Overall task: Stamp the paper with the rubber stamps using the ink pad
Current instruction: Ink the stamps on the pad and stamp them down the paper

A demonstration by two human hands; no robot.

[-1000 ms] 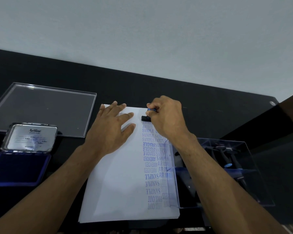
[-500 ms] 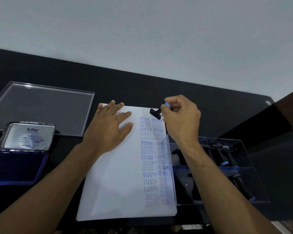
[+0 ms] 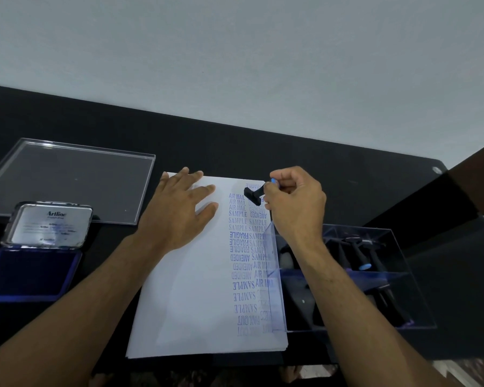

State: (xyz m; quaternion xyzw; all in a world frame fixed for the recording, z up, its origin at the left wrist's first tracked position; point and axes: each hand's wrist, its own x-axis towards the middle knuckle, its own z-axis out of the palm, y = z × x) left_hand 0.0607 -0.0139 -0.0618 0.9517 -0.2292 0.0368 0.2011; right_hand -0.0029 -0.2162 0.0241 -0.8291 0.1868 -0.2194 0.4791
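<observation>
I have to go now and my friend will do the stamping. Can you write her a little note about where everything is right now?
Left hand: flat on the paper, holding it down.
Right hand: pinches a black rubber stamp by its handle, tilted, near the paper's far right corner.
Ink pad: open, to the left, lid up.
Clear box with more stamps: to the right, overlapping the paper's right edge.
Clear lid: far left, behind the ink pad.
Done: two columns of blue prints down the paper's right side.
Left: the rest of the paper is blank; probably re-ink and start a new column.
</observation>
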